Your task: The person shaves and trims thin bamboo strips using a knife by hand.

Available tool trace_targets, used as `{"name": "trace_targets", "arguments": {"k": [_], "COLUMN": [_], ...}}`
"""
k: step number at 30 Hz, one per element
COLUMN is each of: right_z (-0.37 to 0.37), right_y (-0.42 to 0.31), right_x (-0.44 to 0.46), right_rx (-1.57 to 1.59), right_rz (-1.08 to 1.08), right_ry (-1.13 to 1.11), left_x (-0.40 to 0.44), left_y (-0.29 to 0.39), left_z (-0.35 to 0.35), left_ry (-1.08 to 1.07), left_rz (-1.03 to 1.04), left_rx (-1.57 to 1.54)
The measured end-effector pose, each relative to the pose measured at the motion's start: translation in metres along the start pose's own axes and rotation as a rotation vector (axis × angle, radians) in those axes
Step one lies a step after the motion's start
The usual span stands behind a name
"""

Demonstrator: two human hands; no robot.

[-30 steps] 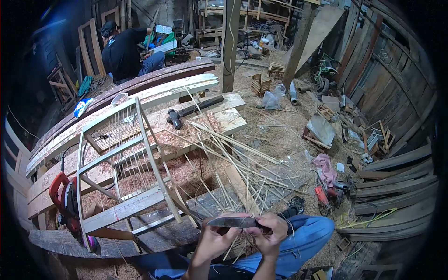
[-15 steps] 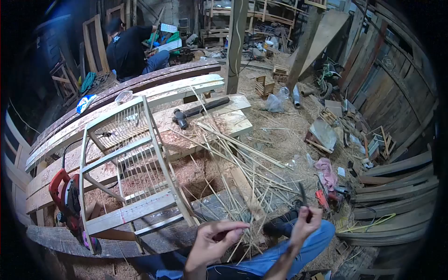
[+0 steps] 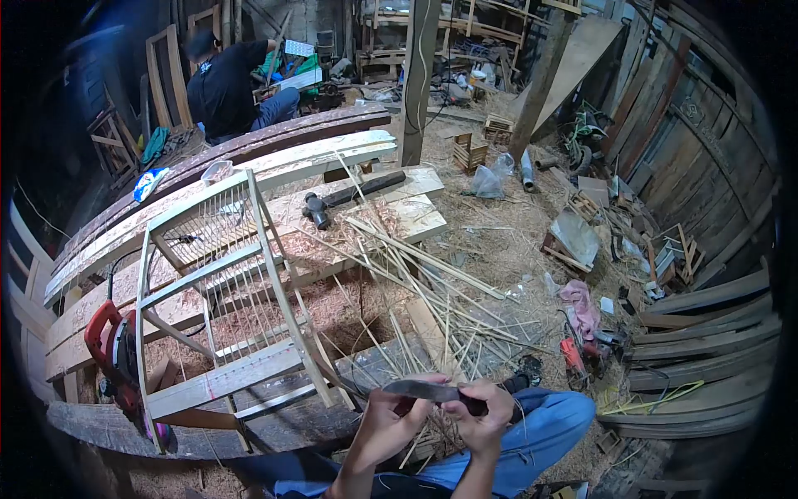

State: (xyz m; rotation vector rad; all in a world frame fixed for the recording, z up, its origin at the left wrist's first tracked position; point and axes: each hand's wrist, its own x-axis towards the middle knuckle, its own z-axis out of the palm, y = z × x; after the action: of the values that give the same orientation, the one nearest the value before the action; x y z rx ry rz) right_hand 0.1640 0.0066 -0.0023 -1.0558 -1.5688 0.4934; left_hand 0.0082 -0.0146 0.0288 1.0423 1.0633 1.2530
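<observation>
A knife (image 3: 428, 391) with a curved dark blade lies across the front of both hands at the lower middle. My right hand (image 3: 485, 416) is wrapped round its dark handle. Behind the blade, my left hand (image 3: 391, 420) is closed in a pinch; what it holds is hidden by the blade. Thin wooden sticks (image 3: 449, 312) lie scattered just beyond the hands. A wooden frame with thin rods (image 3: 241, 366) stands on the left. The hammer (image 3: 316, 211) rests on a board among shavings.
A red power tool (image 3: 104, 337) stands left of the frame. Long planks (image 3: 283, 170) run across the left. A person in dark clothes (image 3: 224, 100) sits at the back left. A post (image 3: 416, 91) rises in the middle. Pink cloth (image 3: 578, 303) and stacked boards (image 3: 706, 358) lie right.
Half a second ago my hands were apart, with the knife upright in my right hand. My right hand has moved left, and the blade now lies across my left fingers.
</observation>
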Motion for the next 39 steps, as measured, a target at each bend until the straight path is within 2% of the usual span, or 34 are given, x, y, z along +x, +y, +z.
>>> {"name": "trace_targets", "arguments": {"k": [2, 6, 8, 10, 12, 16, 18, 20, 21, 24, 26, 27, 28, 30, 32, 33, 34, 36, 38, 39], "right_z": [0.001, -0.001, -0.005, -0.013, -0.018, -0.012, -0.009, -0.013, -0.019, -0.029, -0.029, -0.024, -0.022, -0.017, -0.026, -0.031, -0.038, -0.041, -0.032, -0.024], "right_y": [0.000, 0.002, 0.003, 0.006, 0.005, 0.004, 0.005, 0.000, -0.003, 0.002, -0.004, -0.003, -0.007, 0.000, 0.005, 0.013, 0.021, 0.010, -0.003, -0.003], "right_x": [0.000, 0.001, 0.004, 0.002, 0.002, -0.003, -0.002, 0.001, 0.002, 0.002, 0.000, 0.001, -0.001, 0.000, -0.002, 0.000, -0.002, -0.003, 0.000, 0.000], "right_rx": [0.014, -0.019, -0.073, -0.039, -0.045, -0.042, -0.050, -0.090, -0.079, -0.080, -0.072, -0.007, 0.002, -0.068, -0.048, -0.081, -0.085, -0.099, -0.008, -0.019], "right_rz": [-0.054, -0.010, 0.056, 0.232, 0.197, -0.044, -0.033, 0.098, 0.248, 0.191, 0.056, 0.019, 0.123, 0.079, 0.317, 0.276, 0.284, 0.241, 0.178, 0.121], "right_ry": [-0.024, -0.011, 0.150, 0.247, 0.247, 0.017, 0.010, 0.167, 0.245, 0.296, 0.123, 0.056, -0.034, 0.046, 0.238, 0.311, 0.304, 0.251, 0.114, 0.064], "left_x": [0.001, 0.004, 0.003, 0.003, 0.003, 0.003, 0.001, -0.002, -0.003, 0.001, 0.004, 0.003, 0.002, 0.001, 0.002, 0.001, 0.003, 0.009, 0.008, 0.006], "left_y": [-0.005, -0.007, -0.008, -0.002, 0.000, -0.004, -0.003, 0.001, 0.004, -0.002, -0.010, -0.010, -0.009, 0.004, 0.014, 0.013, 0.007, -0.006, -0.006, -0.008], "left_z": [0.000, -0.005, -0.006, -0.006, -0.007, -0.001, -0.001, -0.007, -0.011, -0.006, -0.004, -0.004, -0.004, -0.007, -0.009, -0.009, -0.008, -0.003, -0.002, -0.001], "left_ry": [-0.004, -0.080, -0.116, -0.124, -0.134, -0.106, -0.088, -0.152, -0.186, -0.142, -0.134, -0.148, -0.159, -0.204, -0.287, -0.300, -0.299, -0.215, -0.220, -0.196], "left_rz": [0.033, 0.068, -0.039, -0.020, -0.002, 0.044, 0.034, -0.055, -0.068, 0.061, 0.132, 0.043, -0.049, -0.042, -0.019, -0.040, -0.039, 0.127, 0.084, -0.023], "left_rx": [0.002, 0.049, -0.028, -0.029, -0.030, 0.023, 0.016, 0.085, 0.101, -0.036, 0.023, 0.045, 0.069, 0.087, 0.096, 0.095, 0.086, 0.052, 0.103, 0.092]}}
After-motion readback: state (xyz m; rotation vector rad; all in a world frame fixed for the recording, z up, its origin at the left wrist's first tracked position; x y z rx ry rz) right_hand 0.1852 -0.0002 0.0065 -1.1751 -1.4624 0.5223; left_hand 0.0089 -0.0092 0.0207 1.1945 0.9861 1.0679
